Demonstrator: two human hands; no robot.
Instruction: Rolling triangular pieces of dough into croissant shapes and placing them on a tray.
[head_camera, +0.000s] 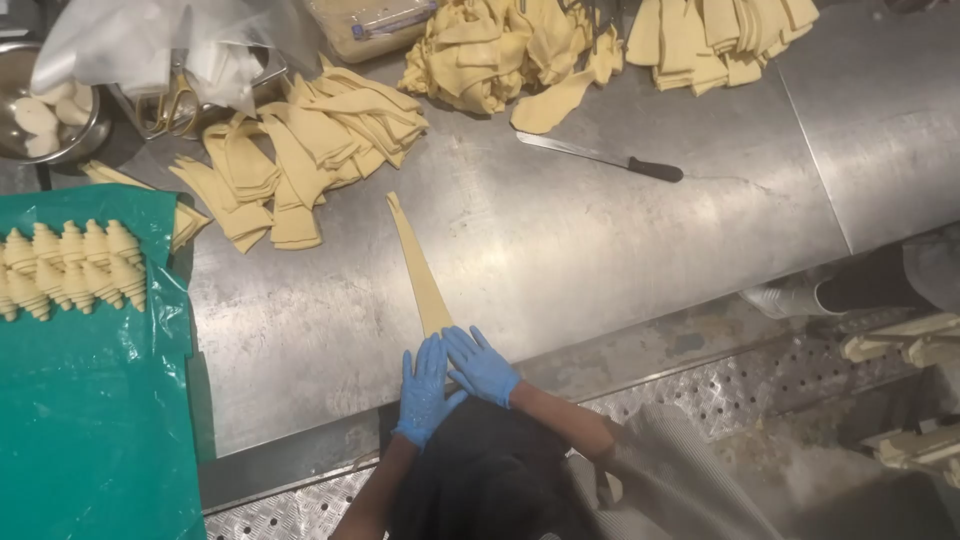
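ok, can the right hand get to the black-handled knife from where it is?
Probably yes: bare steel table lies between the right hand and the knife, nothing blocking. It would need a long forward stretch, though.

Blue gloves (455, 380); pale yellow dough triangle (418, 270); green sheet (90, 400); black-handled knife (600, 157).

Just the one head cam here, it looked steeply down from above onto the brushed steel worktable (620, 250), fairly far off, floor showing on the right.
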